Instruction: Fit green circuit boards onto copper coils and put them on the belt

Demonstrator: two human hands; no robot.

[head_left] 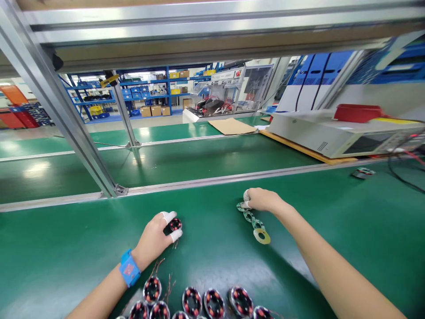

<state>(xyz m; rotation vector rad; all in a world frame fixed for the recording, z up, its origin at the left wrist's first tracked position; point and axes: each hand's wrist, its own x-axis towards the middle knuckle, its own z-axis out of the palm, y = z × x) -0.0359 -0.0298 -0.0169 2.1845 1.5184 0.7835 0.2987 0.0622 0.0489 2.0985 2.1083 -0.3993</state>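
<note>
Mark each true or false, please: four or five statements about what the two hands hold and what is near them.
1. The left hand holds a wound ring. True.
2. The right hand holds the near end of a chain of green rings. False: it holds the far end.
3. A yellowish ring is at that chain's near end. True.
4. The left hand's fingertips are all bare. False: white covers show on some.
5. More wound rings lie nearer the camera. True.

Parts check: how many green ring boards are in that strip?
3 visible: first board at the right hand, second board mid-strip, third board by the yellow ring. The fingers may hide more.
</note>
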